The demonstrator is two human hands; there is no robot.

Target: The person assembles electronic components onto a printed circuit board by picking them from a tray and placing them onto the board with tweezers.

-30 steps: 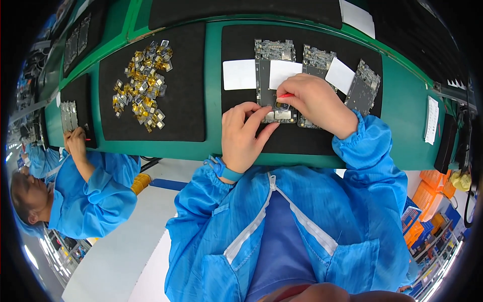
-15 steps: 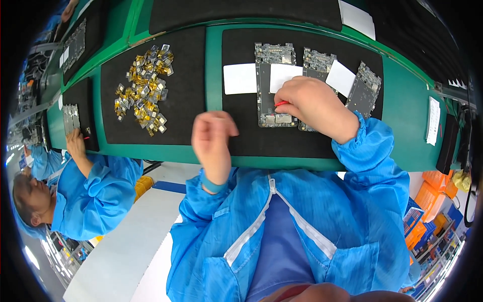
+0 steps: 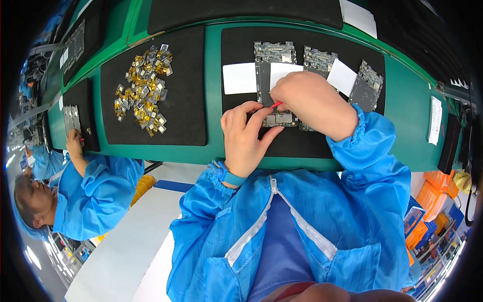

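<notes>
Fingers (image 3: 277, 94) of the right hand (image 3: 303, 92) pinch a thin red stick (image 3: 276, 104), so that grip is tight. The stick slants down to the left, close to the pointing finger of the left hand (image 3: 242, 137). The left grip is wide: its thumb and pointing finger are apart, with the bottom left corner of a circuit board (image 3: 264, 81) between them. I can't tell if that hand presses on it. This long dark board lies under the right hand, which hides some of its middle. Shiny silver bits (image 3: 277, 119) show near its bottom end.

A white card (image 3: 282, 72) lies across the board, just above the right hand. Another white card (image 3: 239, 78) sits right beside it on the left. To the right are a second board (image 3: 318, 60) and a tilted third board (image 3: 366, 86), with a third white card (image 3: 342, 77) between them. All these rest on a black mat (image 3: 312, 149) on the green tabletop (image 3: 214, 95).

Over to the left, another black mat (image 3: 186, 121) has a messy pile of small clear and gold pieces (image 3: 146, 90). Farther left, a co-worker's hand (image 3: 74, 145) is at some other boards (image 3: 72, 117).
</notes>
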